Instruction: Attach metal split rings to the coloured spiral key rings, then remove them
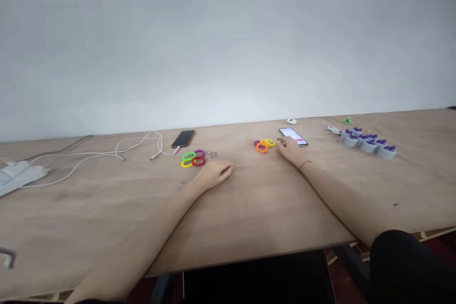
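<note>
My left hand (pixel 213 174) rests palm down on the wooden table (pixel 249 209), its fingers loosely curled and holding nothing. Just beyond it lies a cluster of coil rings (pixel 193 158) in green, yellow, red and purple, with small metal rings (pixel 212 154) beside them. My right hand (pixel 290 149) lies flat farther out, fingers stretched toward a lit phone (pixel 294 136). A second cluster of coil rings (pixel 264 145), orange, yellow and purple, lies just left of that hand.
A dark phone (pixel 183 138) with a white charging cable (pixel 107 154) lies at the back left, near a white power strip (pixel 17 175). Several white cups with purple tops (pixel 368 142) stand at the back right. A white wall rises behind the table.
</note>
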The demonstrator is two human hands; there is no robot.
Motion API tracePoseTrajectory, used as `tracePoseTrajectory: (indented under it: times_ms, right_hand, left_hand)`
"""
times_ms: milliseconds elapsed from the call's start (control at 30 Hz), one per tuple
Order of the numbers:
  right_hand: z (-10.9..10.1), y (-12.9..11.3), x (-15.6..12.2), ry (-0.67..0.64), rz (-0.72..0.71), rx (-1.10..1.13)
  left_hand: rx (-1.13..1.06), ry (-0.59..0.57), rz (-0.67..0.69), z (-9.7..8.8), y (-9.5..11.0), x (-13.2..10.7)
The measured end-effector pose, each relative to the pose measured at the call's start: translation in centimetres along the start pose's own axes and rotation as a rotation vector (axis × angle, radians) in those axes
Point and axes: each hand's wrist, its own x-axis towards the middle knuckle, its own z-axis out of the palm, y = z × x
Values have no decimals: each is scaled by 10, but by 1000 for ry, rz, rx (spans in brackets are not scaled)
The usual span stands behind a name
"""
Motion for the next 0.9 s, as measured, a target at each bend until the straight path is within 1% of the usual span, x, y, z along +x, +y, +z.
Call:
tracePoseTrajectory:
  times_ms: [100, 167, 300, 367, 467, 567, 667, 800, 900]
  right_hand:
    - [4, 3, 8, -46, -17, -32]
    - [7, 2, 10, -86, -19, -58]
    - [8, 0, 11, -137, 4, -100]
    - [7, 0, 10, -146, 13, -105]
    - [5, 1, 9, -144, 18, -98]
    - [2, 2, 8, -132, 18, -82]
    - [1, 1, 7, -121, 20, -68]
    - [3, 0, 6, -131, 9, -58]
    - [6, -1, 7, -143, -4, -66]
  left_hand:
    - [29, -3, 18, -1, 1, 0]
    - [48, -8, 5, -1, 1, 0]
    - [22, -4, -95, -2, 1, 0]
    - [-24, 6, -118, -1, 1, 1]
    - [-108, 28, -105, -1, 0, 1]
    - [-148, 37, -104, -1, 1, 2]
    - [-135, 29, -98, -1, 1, 2]
    - [-80, 28, -52, -1, 1, 1]
    - [-36, 15, -53, -1, 0, 1]
